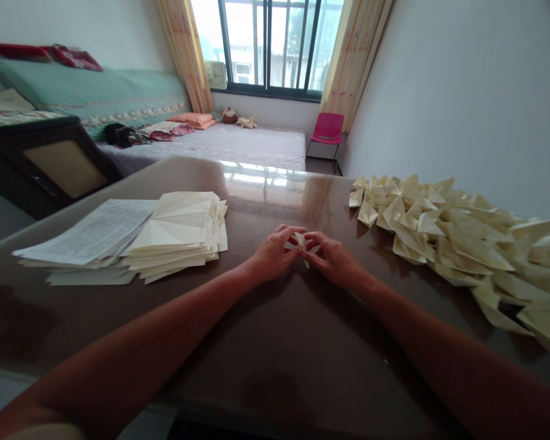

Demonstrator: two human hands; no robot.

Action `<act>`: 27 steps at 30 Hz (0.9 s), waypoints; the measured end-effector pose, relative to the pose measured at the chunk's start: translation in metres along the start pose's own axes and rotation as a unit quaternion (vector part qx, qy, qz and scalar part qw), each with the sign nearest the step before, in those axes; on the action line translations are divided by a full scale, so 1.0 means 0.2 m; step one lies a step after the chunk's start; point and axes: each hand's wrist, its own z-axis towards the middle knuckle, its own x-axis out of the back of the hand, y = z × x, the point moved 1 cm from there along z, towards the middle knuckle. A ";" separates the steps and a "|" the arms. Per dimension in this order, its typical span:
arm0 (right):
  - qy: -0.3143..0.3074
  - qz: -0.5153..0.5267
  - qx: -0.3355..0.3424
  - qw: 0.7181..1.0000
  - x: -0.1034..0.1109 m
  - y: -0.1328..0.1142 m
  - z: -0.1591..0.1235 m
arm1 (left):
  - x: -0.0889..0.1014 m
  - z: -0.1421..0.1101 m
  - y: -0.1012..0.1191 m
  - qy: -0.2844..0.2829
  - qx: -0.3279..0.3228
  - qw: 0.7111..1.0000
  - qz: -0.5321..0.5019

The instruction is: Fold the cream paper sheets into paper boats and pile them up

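Observation:
Between my two hands, just above the middle of the brown table, is a small piece of folded cream paper (299,239). My left hand (277,252) pinches it from the left with bent fingers. From the other side, the thumb and fingers of my right hand (330,258) close on it too. Fingers cover most of the paper, so its full shape is hidden. To the left lies a stack of creased cream sheets (178,229), partly over a pile of printed sheets (96,229). A large heap of folded paper pieces (462,238) spreads along the right side.
The glossy brown table (266,342) reflects the window (268,49). Past its far edge are a bed (256,143) and a pink chair (327,129). A dark cabinet (50,162) stands at the left, and a white wall (462,91) rises on the right.

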 end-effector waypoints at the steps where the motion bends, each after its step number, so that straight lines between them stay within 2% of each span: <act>1: -0.003 0.006 -0.001 1.000 0.00 0.00 0.00 | 0.00 0.00 0.00 -0.009 0.000 1.000 -0.002; 8: -0.062 0.054 -0.019 0.996 0.03 0.01 0.01 | 0.02 0.00 -0.01 -0.062 -0.012 0.998 -0.003; 12: -0.083 0.037 0.001 0.996 0.03 -0.02 0.01 | 0.01 -0.01 -0.01 -0.065 -0.020 0.997 0.038; 15: -0.034 -0.097 0.032 0.994 0.02 -0.06 -0.02 | 0.00 -0.02 0.02 -0.050 -0.049 0.991 0.113; 17: 0.009 -0.199 0.043 0.979 0.00 -0.08 -0.03 | -0.01 -0.03 0.05 -0.036 -0.071 0.984 0.162; 19: 0.027 -0.247 0.051 0.967 -0.01 -0.08 -0.04 | -0.03 -0.05 0.07 -0.027 -0.074 0.977 0.198; 24: 0.036 -0.210 0.093 0.973 -0.04 -0.05 -0.03 | -0.07 -0.06 0.07 -0.003 -0.026 0.970 0.243; 27: 0.058 -0.171 0.089 0.980 -0.04 -0.03 -0.03 | -0.07 -0.05 0.04 0.014 -0.008 0.978 0.210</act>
